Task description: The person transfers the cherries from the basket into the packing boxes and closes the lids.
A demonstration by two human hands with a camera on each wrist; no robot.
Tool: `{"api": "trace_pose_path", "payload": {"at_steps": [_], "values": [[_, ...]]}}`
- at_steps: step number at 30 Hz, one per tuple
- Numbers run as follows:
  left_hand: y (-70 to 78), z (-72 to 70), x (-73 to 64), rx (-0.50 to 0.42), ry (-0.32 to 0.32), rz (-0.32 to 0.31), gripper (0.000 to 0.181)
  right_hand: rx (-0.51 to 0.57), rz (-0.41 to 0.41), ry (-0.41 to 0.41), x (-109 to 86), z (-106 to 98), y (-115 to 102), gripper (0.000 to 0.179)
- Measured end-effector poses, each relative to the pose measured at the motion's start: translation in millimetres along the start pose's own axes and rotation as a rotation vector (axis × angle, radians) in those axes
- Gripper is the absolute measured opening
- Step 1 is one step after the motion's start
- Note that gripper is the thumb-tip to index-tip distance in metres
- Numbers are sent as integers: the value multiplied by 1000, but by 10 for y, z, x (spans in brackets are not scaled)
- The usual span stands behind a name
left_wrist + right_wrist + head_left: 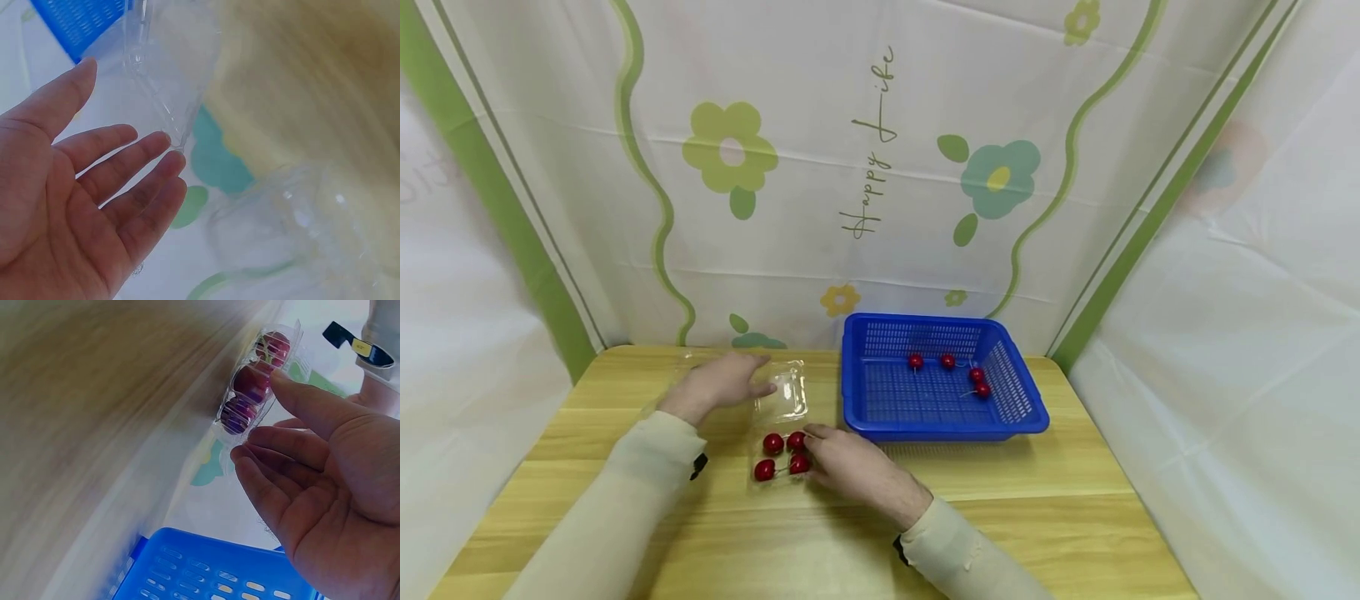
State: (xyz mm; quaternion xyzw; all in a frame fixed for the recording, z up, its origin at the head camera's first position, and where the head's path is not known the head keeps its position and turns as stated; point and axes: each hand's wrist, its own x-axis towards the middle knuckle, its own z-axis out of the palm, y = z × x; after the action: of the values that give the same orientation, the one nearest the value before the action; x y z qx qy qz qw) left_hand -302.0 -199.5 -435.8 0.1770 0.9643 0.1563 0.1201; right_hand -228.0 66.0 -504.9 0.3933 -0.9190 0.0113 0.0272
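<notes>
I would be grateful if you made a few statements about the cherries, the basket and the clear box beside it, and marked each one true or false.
1. Four cherries lie in the blue basket. True.
2. The right grip is at the clear box that contains cherries. True.
3. In the head view, the basket stands left of that box. False: it stands to the right.
4. That box is closed. False: its lid is open.
5. The left grip holds no cherry. True.
6. All the cherries are in the basket. False: four are in the box.
</notes>
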Motion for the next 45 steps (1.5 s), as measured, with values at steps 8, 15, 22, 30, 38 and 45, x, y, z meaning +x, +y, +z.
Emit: {"api": "trace_pose_path", "payload": {"at_steps": [8, 15, 22, 30, 38, 45], "values": [[49, -117, -133, 37, 69, 56, 77, -14, 21, -26, 0, -17, -27, 37], [132, -135, -295, 89, 162, 89, 68, -20, 28, -34, 1, -15, -30, 38], [192, -103, -453, 103, 246, 117, 59, -12, 41, -51, -1, -15, -33, 42], [273, -40, -635, 183, 293, 148, 53, -22, 50, -38, -13, -8, -45, 46], [330, 68, -757, 232, 336, 196, 44, 7, 60, -50, -33, -34, -27, 49], [365, 205, -797, 235, 328, 272, 40, 30, 60, -46, -54, -43, -6, 36]]}}
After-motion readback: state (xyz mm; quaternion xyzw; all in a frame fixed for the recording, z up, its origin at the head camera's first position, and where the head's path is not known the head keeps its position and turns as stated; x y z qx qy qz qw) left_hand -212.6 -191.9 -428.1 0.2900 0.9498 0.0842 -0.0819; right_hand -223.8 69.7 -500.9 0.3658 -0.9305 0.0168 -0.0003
